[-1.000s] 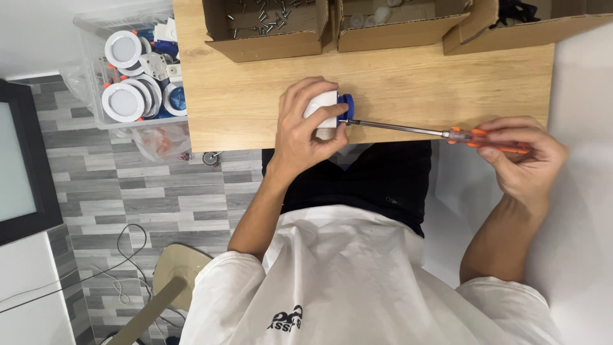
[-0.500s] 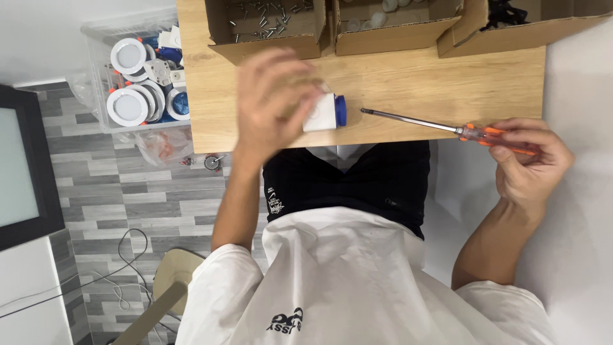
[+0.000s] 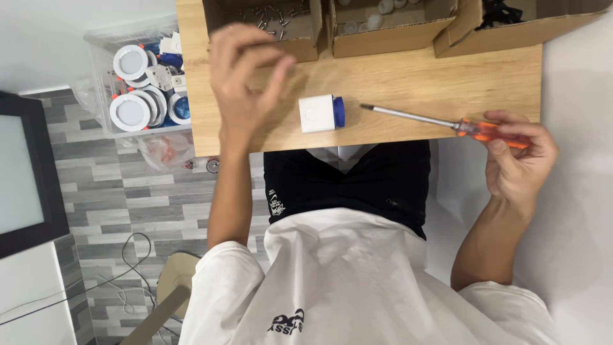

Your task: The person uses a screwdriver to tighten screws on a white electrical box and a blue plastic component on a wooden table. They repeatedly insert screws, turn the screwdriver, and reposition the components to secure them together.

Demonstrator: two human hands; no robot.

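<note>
Now the left hand (image 3: 246, 76) is off the white and blue fitting (image 3: 322, 113). A second ago it was clamped over that part with the screwdriver tip at it; half a second ago it was lifting; at present it hangs above the wooden table (image 3: 408, 83), fingers loosely curled, thumb and fingertips close together, and I can't tell if anything small is pinched between them. It sits just in front of the left cardboard box (image 3: 268, 22), the one with screws in it.

Fitting lies alone on the table, near the front edge, white face toward the camera, blue part on its right side. Nothing touches it.

Right hand (image 3: 517, 163) is wrapped around the orange handle of the screwdriver (image 3: 440, 121), off the table's right front corner. Shaft has pulled back: tip is now clear of the fitting, with a gap of bare wood between them, pointing at it.

Room: bare wood both sides of the fitting. Rear edge is blocked by three cardboard boxes in a row. Left edge drops to a clear plastic bin (image 3: 137, 83) of round white lamps on the grey floor. White wall runs close along the right.
</note>
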